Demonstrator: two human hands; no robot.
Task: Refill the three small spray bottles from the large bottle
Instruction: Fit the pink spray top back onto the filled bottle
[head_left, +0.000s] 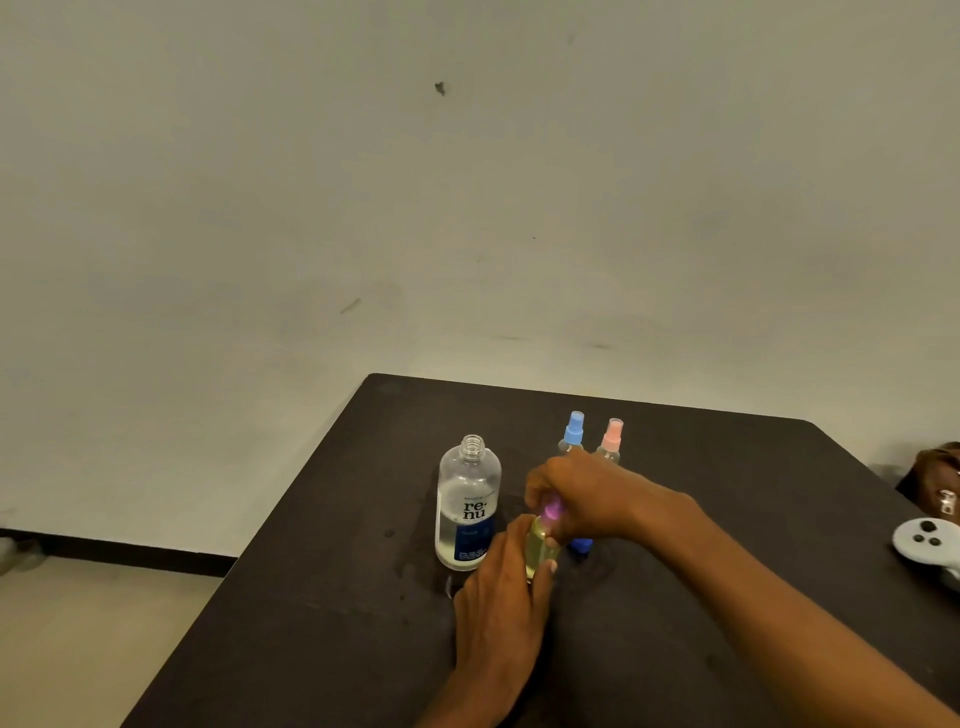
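Single head-worn, wide-angle view, directed forward and down from above the near edge of the table (727, 519). The table is confined to the lower right of the frame; the upper half is filled by a wall (363, 182), with floor (78, 623) at lower left. The hands (576, 499) are seen at close range, lower centre. No second view is provided.

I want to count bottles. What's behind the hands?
Behind the right hand stand a blue-topped spray bottle and a pink-topped spray bottle. The hand covers their lower parts.
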